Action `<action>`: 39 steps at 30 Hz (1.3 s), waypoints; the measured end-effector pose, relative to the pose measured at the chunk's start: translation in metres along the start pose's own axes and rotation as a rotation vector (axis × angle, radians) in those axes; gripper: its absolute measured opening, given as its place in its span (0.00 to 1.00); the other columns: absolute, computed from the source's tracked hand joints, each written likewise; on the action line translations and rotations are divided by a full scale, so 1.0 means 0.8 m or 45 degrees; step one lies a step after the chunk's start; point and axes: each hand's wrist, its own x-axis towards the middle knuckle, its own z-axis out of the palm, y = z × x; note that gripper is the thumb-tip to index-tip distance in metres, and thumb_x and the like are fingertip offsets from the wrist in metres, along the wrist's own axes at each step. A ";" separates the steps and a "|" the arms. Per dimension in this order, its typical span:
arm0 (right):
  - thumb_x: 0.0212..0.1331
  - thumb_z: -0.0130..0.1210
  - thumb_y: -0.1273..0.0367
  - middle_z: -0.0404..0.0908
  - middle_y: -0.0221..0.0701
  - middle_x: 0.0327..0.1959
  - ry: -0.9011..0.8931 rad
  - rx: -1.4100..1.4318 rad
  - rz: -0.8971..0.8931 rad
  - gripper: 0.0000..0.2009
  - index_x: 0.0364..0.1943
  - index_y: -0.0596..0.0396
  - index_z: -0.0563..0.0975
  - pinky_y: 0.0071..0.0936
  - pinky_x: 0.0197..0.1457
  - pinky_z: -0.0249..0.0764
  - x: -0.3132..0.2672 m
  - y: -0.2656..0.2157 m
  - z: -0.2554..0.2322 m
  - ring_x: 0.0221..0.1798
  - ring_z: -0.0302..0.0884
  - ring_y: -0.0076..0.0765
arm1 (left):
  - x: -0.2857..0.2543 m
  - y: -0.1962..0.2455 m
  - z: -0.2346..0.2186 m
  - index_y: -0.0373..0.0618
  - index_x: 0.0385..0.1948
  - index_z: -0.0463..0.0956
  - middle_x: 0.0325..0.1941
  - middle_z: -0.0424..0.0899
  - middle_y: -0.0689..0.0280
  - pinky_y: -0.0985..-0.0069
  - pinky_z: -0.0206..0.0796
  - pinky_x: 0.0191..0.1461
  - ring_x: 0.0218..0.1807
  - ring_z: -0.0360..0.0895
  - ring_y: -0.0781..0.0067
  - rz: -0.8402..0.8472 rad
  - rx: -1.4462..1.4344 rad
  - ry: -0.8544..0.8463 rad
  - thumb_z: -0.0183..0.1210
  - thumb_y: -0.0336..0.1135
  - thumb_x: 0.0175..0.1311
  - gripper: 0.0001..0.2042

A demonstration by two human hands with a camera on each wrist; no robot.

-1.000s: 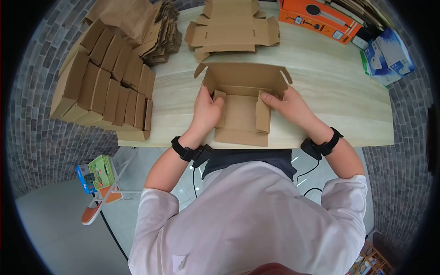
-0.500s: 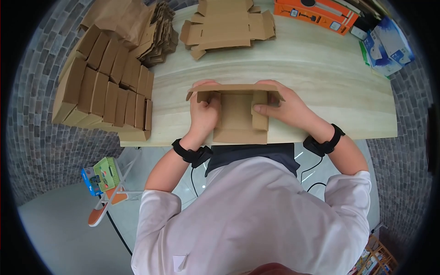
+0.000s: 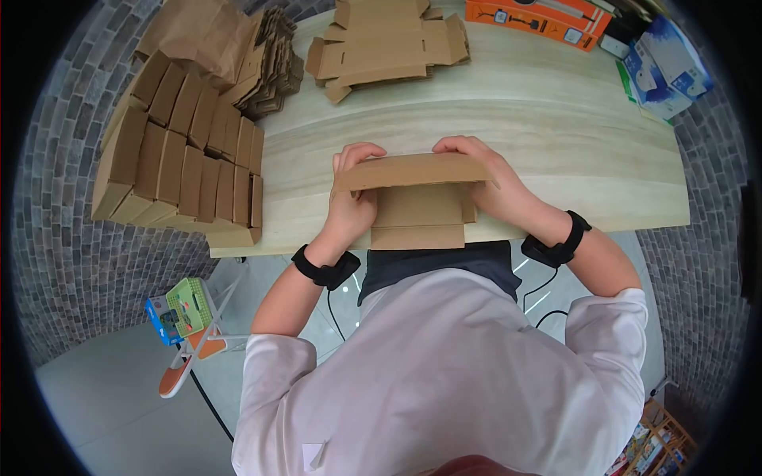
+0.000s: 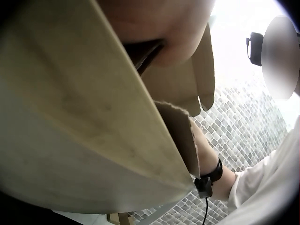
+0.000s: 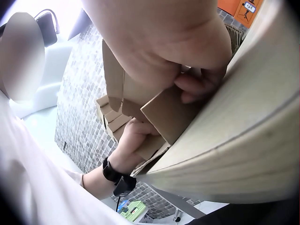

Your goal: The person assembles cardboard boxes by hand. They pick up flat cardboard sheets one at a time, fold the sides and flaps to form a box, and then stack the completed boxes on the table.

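Box lid (image 3: 417, 169) lower, slits (image 4: 200, 102) wrist-view only

Pale table (image 3: 571, 135) beneath brown boxes (image 3: 175, 159), flattened cardboard (image 3: 385, 49), an open carton (image 3: 417, 237), an orange box (image 3: 544, 22), a blue-white box (image 3: 668, 73)

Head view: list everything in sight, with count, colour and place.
Part-folded box: 1, brown, between the hands
Upright boxes: over ten, brown, table's left
Flat cardboard: count unclear, brown, far middle
Cardboard stack: count unclear, brown, far left
Paper: 1, brown, far left
Printed box: 1, orange, far right
Carton: 1, blue-white, right
Table: 1, pale, centre
Basket: 1, green, lower left
Small box: 1, blue, beside basket
Shelf: 1, brown, lower right
Wrist cameras: 2, black, wrists
Shirt: 1, white, torso
Left hand, right hand: 2, bare, gripping box sides
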 end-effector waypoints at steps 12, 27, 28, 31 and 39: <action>0.55 0.62 0.76 0.63 0.42 0.65 -0.217 -0.104 0.034 0.32 0.66 0.50 0.64 0.36 0.64 0.72 -0.005 -0.006 -0.008 0.63 0.71 0.50 | -0.005 -0.022 -0.021 0.44 0.59 0.66 0.60 0.69 0.55 0.64 0.60 0.69 0.65 0.66 0.50 0.112 -0.136 -0.390 0.65 0.28 0.52 0.29; 0.59 0.53 0.76 0.54 0.35 0.74 -0.593 0.397 0.022 0.33 0.73 0.47 0.63 0.28 0.56 0.72 -0.008 0.024 -0.030 0.50 0.69 0.30 | -0.009 -0.016 -0.039 0.46 0.64 0.69 0.65 0.67 0.56 0.63 0.61 0.68 0.65 0.66 0.52 0.081 -0.153 -0.416 0.66 0.38 0.54 0.32; 0.66 0.53 0.71 0.55 0.36 0.73 -0.548 0.421 -0.006 0.29 0.72 0.49 0.63 0.28 0.55 0.72 -0.008 0.027 -0.028 0.47 0.70 0.30 | -0.010 -0.012 -0.038 0.47 0.63 0.70 0.64 0.67 0.57 0.65 0.62 0.67 0.63 0.67 0.54 0.041 -0.168 -0.385 0.67 0.37 0.54 0.31; 0.72 0.51 0.63 0.56 0.37 0.73 -0.530 0.540 0.103 0.26 0.72 0.52 0.63 0.28 0.56 0.72 -0.007 0.010 -0.031 0.46 0.72 0.30 | -0.021 -0.021 -0.035 0.49 0.62 0.73 0.61 0.66 0.59 0.68 0.65 0.63 0.59 0.70 0.59 0.049 -0.091 -0.237 0.68 0.36 0.53 0.30; 0.70 0.55 0.60 0.61 0.36 0.70 -0.372 0.227 0.152 0.26 0.70 0.52 0.66 0.28 0.57 0.73 -0.005 0.009 -0.011 0.51 0.71 0.31 | -0.013 -0.010 -0.039 0.49 0.61 0.74 0.64 0.62 0.58 0.68 0.66 0.63 0.57 0.70 0.60 0.069 -0.150 -0.369 0.67 0.34 0.54 0.28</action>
